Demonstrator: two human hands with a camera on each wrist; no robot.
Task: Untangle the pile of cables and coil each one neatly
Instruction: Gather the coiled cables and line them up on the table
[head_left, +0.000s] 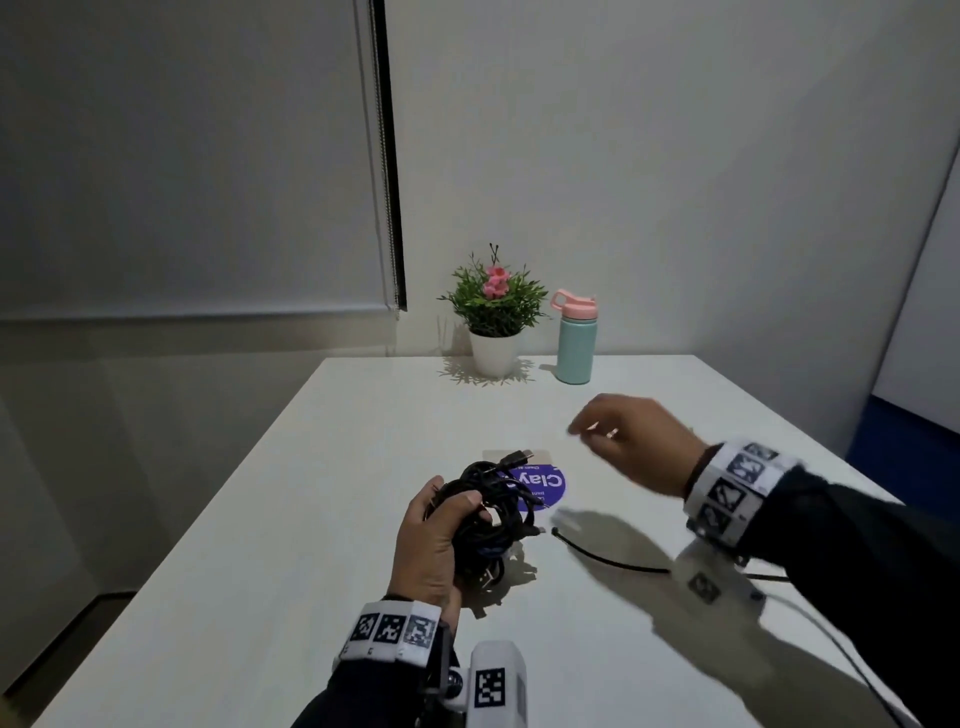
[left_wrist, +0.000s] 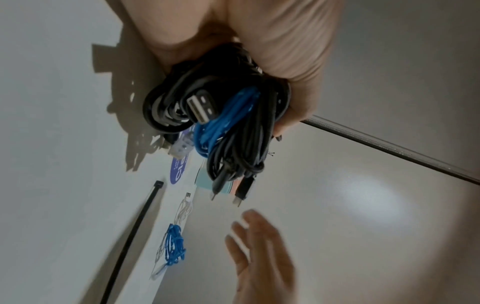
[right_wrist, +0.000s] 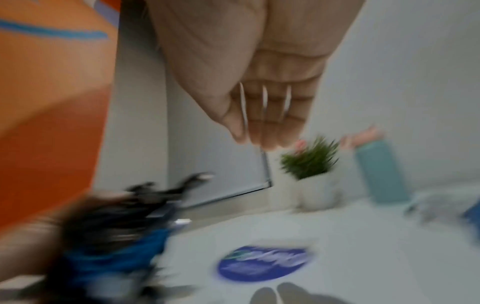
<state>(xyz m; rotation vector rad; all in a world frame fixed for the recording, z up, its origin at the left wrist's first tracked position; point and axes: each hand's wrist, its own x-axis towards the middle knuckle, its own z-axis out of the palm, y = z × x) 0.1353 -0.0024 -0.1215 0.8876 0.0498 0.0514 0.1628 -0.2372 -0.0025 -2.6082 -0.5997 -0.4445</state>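
At the far edge of the white bench (head_left: 311, 545), a white pot (head_left: 493, 353) holding a green plant with a pink flower (head_left: 494, 296); just beside it a teal bottle (head_left: 574, 351), upright, pink lid shut, contents hidden. Nearer, a bundle of cables (head_left: 488, 514) lifted just above the bench, in front of a round purple sticker (head_left: 540, 486): mostly black cords looped and crossed over one another, a blue cable (left_wrist: 223, 119) wound through the middle, a USB plug (left_wrist: 201, 107) poking out, two slim connector ends dangling. Gripped in the left hand (head_left: 428, 551), fingers and thumb curled round the tangle. Right hand (head_left: 634, 441) raised over the bench, well apart from the bundle, fingers relaxed and slightly bent, holding nothing, blurred. On the bench besides: a black cable tie (head_left: 608, 557) lying flat, and in the left wrist view a small blue coiled cable (left_wrist: 175, 244) beside a white one (left_wrist: 184, 209).
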